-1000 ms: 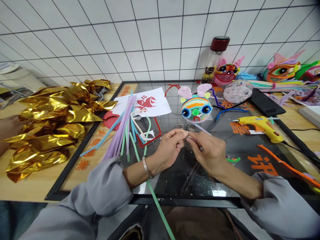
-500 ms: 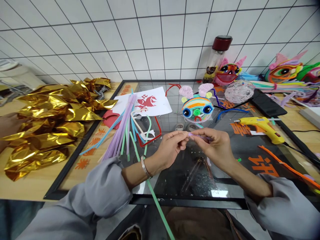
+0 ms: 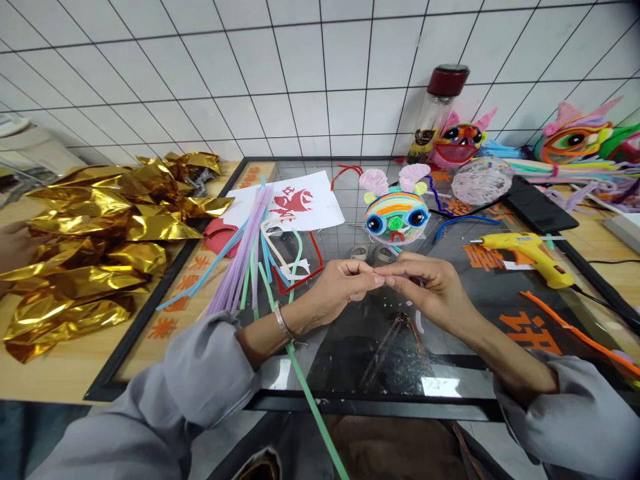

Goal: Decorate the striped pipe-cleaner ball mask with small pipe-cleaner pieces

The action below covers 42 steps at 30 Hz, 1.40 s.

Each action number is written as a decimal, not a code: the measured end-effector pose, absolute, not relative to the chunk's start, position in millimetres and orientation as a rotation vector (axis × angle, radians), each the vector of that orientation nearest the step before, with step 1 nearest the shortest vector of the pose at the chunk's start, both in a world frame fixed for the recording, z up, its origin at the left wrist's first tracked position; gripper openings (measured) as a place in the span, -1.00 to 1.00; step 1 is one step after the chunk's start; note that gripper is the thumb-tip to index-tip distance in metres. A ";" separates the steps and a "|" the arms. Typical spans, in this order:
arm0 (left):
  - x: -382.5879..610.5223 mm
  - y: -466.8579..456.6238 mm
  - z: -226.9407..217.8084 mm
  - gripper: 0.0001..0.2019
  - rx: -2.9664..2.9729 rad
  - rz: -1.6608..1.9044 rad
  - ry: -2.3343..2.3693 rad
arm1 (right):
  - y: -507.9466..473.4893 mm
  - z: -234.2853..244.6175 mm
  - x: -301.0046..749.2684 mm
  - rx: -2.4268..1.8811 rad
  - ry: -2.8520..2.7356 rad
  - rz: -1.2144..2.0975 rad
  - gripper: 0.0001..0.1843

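Head view: left hand [image 3: 336, 288] and right hand [image 3: 431, 288] meet fingertip to fingertip over the glass board [image 3: 450, 347], pinching a small lilac pipe cleaner piece [image 3: 417, 319] between them. At twelve o'clock sits the striped animal head [image 3: 396, 215]; at two o'clock the glue gun [image 3: 525, 252]; at ten o'clock loose pipe cleaners [image 3: 240, 267].

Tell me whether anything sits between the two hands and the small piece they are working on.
Nothing visible does. The left hand and right hand meet fingertip to fingertip, pinching a thin lilac pipe cleaner over the glass board. Most of it is hidden.
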<state>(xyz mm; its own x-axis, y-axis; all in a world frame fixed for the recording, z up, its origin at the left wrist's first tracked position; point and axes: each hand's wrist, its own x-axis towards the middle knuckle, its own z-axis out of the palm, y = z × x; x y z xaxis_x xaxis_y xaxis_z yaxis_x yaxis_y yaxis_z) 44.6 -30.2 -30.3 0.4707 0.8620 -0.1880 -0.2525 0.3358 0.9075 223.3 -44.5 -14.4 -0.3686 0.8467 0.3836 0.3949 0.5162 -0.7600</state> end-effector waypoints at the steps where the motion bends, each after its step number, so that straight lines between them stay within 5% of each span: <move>1: 45.6 -30.0 -30.3 -0.72 0.916 0.840 0.762 | -45.0 -14.5 223.0 -1.024 -1.967 0.719 -0.80; 14: 64.3 -40.1 -31.6 -0.85 0.575 1.120 0.832 | -62.5 -33.2 200.1 -1.114 -1.942 0.044 -0.83; 26: 67.8 -49.6 -32.1 -0.84 0.491 1.063 0.834 | -59.6 -30.7 206.3 -1.138 -1.925 0.084 -0.91; 42: 48.8 -41.1 -41.8 -0.74 1.352 1.084 0.934 | -53.1 -28.0 218.5 -1.039 -2.041 0.008 -0.83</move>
